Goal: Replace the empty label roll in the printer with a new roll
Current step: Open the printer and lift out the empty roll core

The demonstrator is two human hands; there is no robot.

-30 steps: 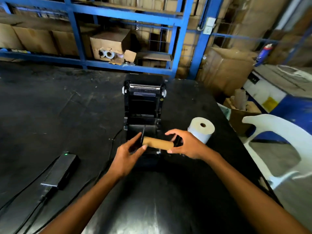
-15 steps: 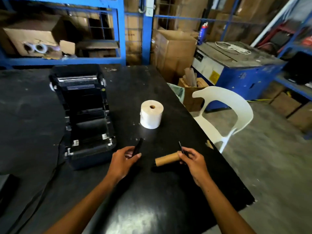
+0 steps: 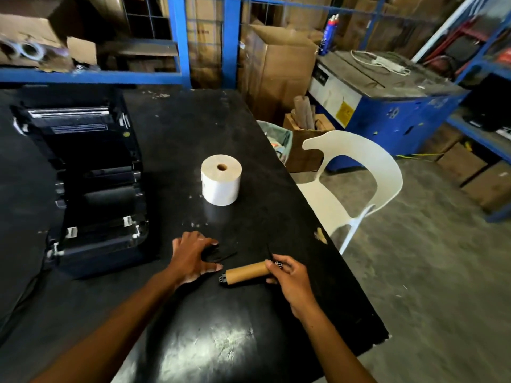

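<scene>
One hand [image 3: 193,254] hides flat black part

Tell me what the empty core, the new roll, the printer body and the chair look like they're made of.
Empty core: brown cardboard, matte, judging by the kraft colour; a black, probably plastic, spindle end pokes out.
New roll: wound white paper labels, slight sheen, brownish core hole.
Printer: black moulded plastic, mostly matte, with small bright metal-looking tabs.
Chair: white moulded plastic, smooth, one-piece look.
</scene>
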